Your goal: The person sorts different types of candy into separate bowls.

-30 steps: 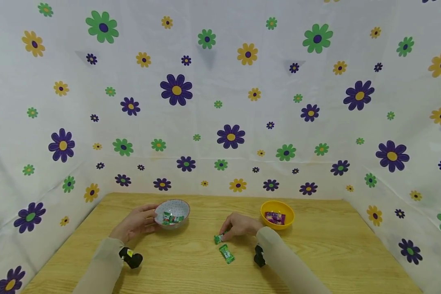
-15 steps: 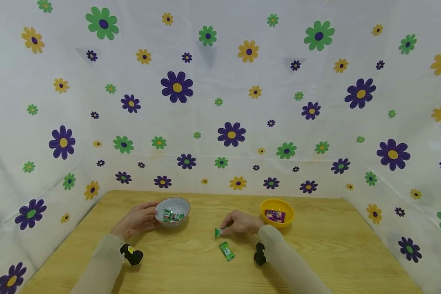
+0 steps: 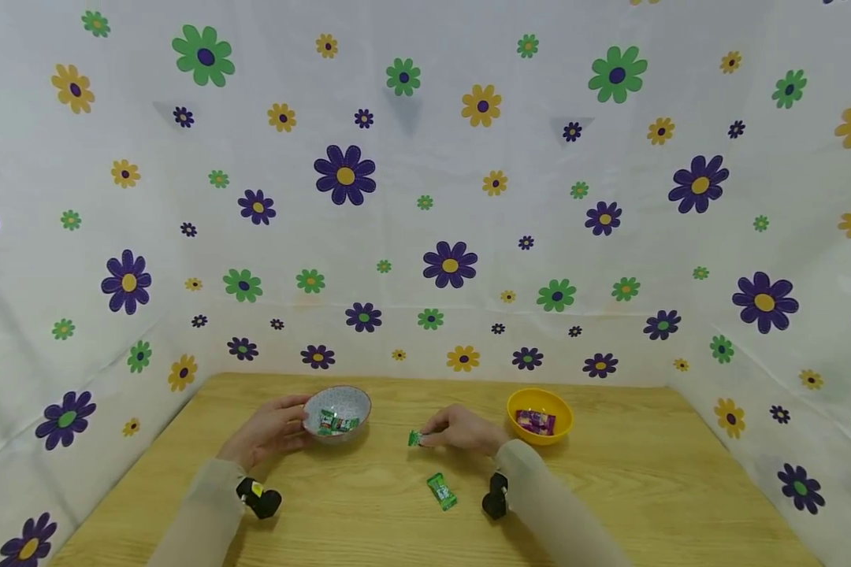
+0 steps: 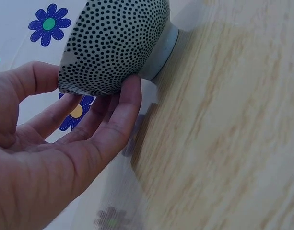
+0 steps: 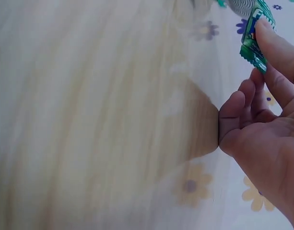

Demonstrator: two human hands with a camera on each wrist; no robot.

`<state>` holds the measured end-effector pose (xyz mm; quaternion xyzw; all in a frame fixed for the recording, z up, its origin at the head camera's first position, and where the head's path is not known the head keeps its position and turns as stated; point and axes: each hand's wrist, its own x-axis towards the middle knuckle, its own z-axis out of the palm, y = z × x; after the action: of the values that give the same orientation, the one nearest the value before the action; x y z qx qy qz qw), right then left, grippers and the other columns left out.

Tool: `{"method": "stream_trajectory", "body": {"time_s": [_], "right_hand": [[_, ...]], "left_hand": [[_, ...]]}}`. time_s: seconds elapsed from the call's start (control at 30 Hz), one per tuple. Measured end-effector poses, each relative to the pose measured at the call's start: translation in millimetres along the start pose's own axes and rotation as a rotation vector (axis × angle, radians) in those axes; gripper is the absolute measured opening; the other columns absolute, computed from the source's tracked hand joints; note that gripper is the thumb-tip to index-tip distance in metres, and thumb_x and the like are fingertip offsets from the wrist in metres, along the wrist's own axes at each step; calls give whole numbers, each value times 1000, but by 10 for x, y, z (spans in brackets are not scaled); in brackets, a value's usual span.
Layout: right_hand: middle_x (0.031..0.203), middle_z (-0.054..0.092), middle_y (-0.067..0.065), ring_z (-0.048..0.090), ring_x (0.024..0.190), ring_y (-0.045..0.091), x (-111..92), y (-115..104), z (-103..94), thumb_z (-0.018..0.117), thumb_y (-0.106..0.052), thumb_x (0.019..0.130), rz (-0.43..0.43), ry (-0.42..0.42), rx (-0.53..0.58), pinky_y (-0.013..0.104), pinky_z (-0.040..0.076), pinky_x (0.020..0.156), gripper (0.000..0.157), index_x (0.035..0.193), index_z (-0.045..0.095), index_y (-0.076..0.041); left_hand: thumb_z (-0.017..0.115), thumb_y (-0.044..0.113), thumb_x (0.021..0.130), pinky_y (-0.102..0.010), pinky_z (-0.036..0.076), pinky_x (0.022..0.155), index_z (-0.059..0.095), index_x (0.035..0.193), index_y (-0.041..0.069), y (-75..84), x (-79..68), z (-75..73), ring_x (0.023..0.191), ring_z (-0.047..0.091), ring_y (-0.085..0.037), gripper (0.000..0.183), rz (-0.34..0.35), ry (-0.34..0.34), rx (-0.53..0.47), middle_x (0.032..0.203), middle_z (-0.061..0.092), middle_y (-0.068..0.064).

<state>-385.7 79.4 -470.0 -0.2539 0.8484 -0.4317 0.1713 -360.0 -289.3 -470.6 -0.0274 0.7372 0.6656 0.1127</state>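
Observation:
My left hand (image 3: 273, 429) holds the side of a small bowl (image 3: 354, 403), pale inside with a reddish rim. In the left wrist view the bowl (image 4: 118, 48) shows dark dots outside; the thumb is at its rim and the fingers curve along its outer wall. Green-wrapped candies (image 3: 336, 424) lie inside it. My right hand (image 3: 464, 431) pinches a green-wrapped candy (image 3: 414, 438) between thumb and fingers, just above the table; in the right wrist view the candy (image 5: 252, 40) sticks out past the thumb. Another green candy (image 3: 442, 491) lies on the table nearer me.
A yellow bowl (image 3: 564, 429) with purple-wrapped candies (image 3: 535, 421) stands behind and right of my right hand. The wooden table (image 3: 369, 520) ends at a flower-printed white cloth (image 3: 411, 228) at the back and sides.
My right hand has lifted the pinched green candy from beside the other one and moved it slightly away from me and left. My left hand stays at the dotted bowl.

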Motion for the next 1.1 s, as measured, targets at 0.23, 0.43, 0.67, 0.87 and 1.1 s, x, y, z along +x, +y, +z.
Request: {"method": "stream_trajectory", "body": {"time_s": [0.23,0.43,0.67,0.87,1.1], "right_hand": [[97,70,0,52,83,14,69,-106,111,71,-26,90,-1,36,107,27,43,73,18,100,75,-11],[98,68,3,54,83,13,130,-188,157,69,-20,92,2,60,191,29,46,76,18,103,74,-6],[99,69,3,57,86,12,210,-280,159,68,-18,92,-7,101,247,39,51,87,21,107,74,-4],[107,69,6,60,90,14,245,-419,220,70,-22,91,-25,130,243,47,51,92,25,109,74,-5],[116,68,8,63,97,18,350,-581,383,70,-21,91,-11,149,309,49,51,93,24,108,74,-4]], "left_hand": [[48,8,100,-38,56,86,33,150,-1,-47,-20,3,98,62,-20,53,1,15,-4,131,53,-19],[49,7,99,-39,55,88,32,150,-1,-46,-21,15,100,61,-21,54,-7,8,-22,132,51,-20],[49,6,99,-38,56,87,32,150,-2,-5,-8,22,98,61,-20,54,-4,12,-27,131,52,-19],[49,5,99,-39,56,87,31,150,-3,15,-20,23,97,62,-20,54,-4,7,-31,127,55,-18],[49,7,100,-40,56,88,31,150,-2,5,-10,10,98,62,-20,54,-9,-6,-47,126,56,-16]]}}
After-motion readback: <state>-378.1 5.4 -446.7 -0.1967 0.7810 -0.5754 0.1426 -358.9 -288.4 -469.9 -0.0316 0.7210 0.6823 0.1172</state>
